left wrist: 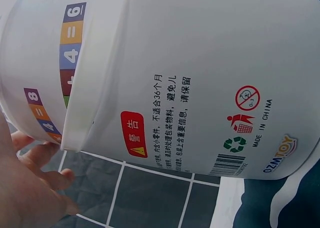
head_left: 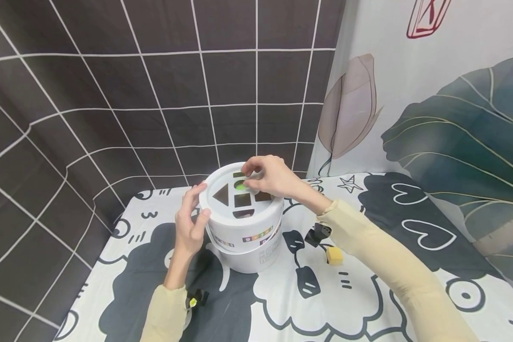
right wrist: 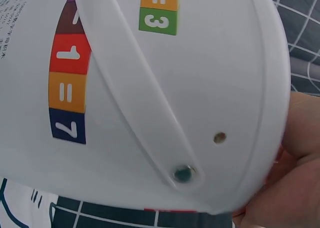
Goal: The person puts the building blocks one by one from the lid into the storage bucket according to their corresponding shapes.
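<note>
A round white bucket (head_left: 250,259) stands upright on the patterned cloth. Its white lid (head_left: 213,211) has several cut-out shapes, among them a triangle (head_left: 222,195) and a square (head_left: 242,200). My left hand (head_left: 190,223) rests against the lid's left rim, fingers spread and slightly bent. Above the lid my right hand (head_left: 273,175) is bent, thumb and index finger pinching at a bright green piece (head_left: 240,185) in the round hole. The piece's lower part is hidden. In the right wrist view, fingers (right wrist: 287,188) reach past the rim.
A yellow block (head_left: 334,256) lies on the cloth right of the bucket, below the right sleeve. Black wrist cameras (head_left: 318,234) hang at both wrists. The white handle (right wrist: 145,82) lies against the bucket's side. A dark gridded cloth (head_left: 226,76) hangs behind.
</note>
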The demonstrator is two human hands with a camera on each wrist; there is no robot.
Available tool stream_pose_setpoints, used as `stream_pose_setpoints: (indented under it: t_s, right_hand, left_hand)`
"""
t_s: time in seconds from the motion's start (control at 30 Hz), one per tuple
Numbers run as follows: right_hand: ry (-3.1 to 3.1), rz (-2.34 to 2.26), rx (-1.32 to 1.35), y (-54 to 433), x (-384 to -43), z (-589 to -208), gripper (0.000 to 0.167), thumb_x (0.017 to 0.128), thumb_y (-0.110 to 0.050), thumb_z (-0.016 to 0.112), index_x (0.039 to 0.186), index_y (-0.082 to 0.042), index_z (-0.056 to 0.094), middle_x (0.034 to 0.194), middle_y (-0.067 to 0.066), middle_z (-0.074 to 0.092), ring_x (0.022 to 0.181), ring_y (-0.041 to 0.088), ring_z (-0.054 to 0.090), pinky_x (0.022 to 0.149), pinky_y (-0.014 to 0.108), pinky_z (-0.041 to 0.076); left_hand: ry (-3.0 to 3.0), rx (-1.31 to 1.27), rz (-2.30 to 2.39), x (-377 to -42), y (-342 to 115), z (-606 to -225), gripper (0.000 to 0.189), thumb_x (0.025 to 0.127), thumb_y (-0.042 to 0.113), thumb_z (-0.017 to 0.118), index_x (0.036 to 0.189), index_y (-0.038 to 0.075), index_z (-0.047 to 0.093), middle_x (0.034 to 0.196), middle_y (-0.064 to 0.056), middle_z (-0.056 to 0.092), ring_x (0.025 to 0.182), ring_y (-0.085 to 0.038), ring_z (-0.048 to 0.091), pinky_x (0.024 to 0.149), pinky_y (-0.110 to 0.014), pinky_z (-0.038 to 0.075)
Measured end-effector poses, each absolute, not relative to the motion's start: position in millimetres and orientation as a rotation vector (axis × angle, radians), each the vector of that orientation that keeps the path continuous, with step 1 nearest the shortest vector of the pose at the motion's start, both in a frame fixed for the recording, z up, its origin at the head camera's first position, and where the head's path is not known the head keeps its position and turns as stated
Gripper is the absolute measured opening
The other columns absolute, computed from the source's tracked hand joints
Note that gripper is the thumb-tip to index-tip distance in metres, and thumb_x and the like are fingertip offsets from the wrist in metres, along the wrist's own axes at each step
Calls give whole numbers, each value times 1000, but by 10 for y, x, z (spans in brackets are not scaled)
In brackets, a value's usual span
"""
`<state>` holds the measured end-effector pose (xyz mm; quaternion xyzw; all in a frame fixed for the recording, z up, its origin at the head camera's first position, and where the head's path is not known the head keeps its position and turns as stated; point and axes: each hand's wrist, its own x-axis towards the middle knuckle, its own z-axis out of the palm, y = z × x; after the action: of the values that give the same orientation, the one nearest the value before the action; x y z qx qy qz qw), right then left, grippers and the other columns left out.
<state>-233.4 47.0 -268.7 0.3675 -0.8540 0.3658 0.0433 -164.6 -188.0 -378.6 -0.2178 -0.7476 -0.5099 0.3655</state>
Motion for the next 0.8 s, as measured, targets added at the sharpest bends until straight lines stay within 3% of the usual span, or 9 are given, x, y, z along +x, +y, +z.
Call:
stream_pose_setpoints:
  t_s: [0.4,0.8]
  right_hand:
    - [-2493,1291,919,1145,-2388,-2789,19,87,-5,70,105,0,71,94,7,71,87,21,62,75,31,48]
    - [-2733,1258,652,1962,-2404,-3424,24,91,-6,66,114,3,67,101,12,69,93,26,59,75,35,47]
  left_hand:
    - [-1900,-562,-1332,-1658,-1873,-3789,57,80,19,51,131,-6,56,136,-23,58,133,-41,48,117,-49,26]
    - [-1900,-565,-1333,-1642,-1863,-3771,57,80,19,51,131,-6,57,135,-25,58,132,-44,47,116,-50,27]
